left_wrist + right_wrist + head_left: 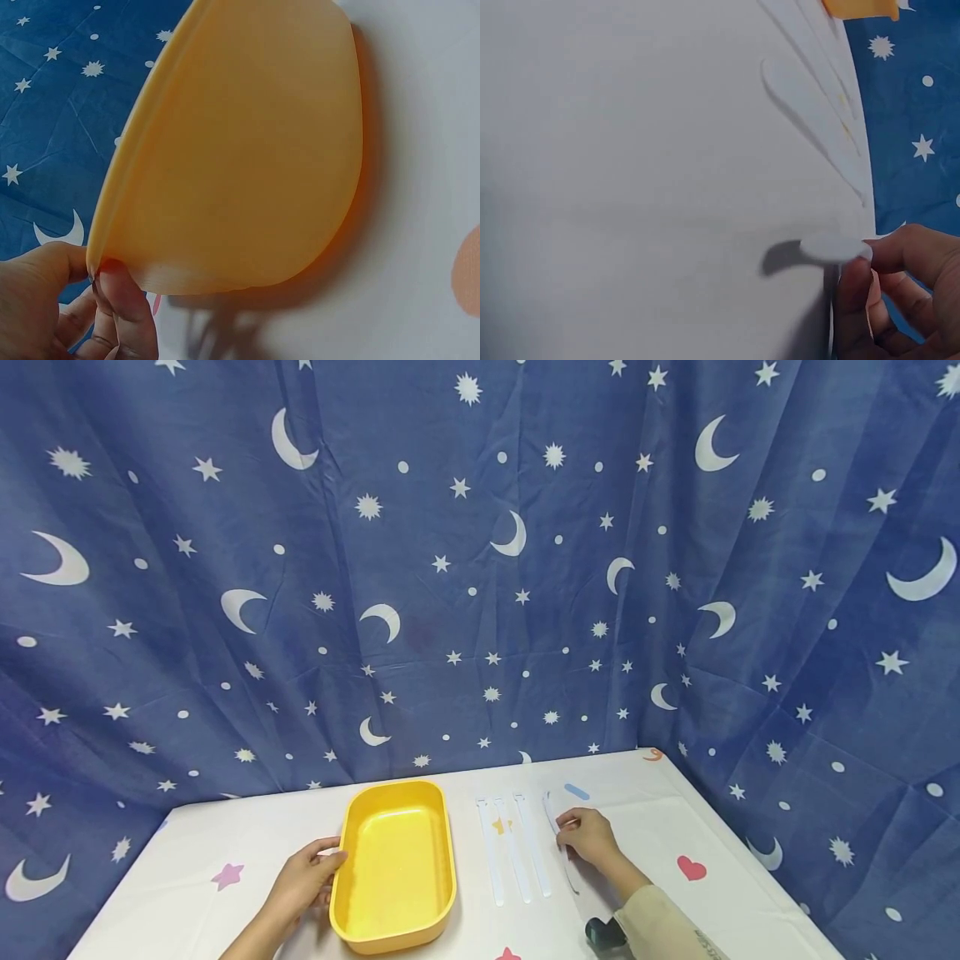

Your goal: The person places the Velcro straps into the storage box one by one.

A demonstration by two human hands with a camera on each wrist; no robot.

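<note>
My left hand [303, 878] grips the left rim of a yellow plastic basin [396, 868]. In the left wrist view, its thumb and fingers pinch the rim of the basin [240, 150]. My right hand [594, 838] pinches a thin white strip [567, 868] between thumb and fingers. Seen from the right wrist, one rounded end of that strip [832, 247] sticks out past the fingertips, above the tabletop. Three more flat white strips [517, 860] lie side by side between the basin and the right hand, each with a small wider head at the far end.
A white cloth with coloured shapes covers the table [645, 793]. Blue curtains [450, 693] with moons and stars hang behind it and on the right side. A dark wrist device [603, 935] sits by the right sleeve.
</note>
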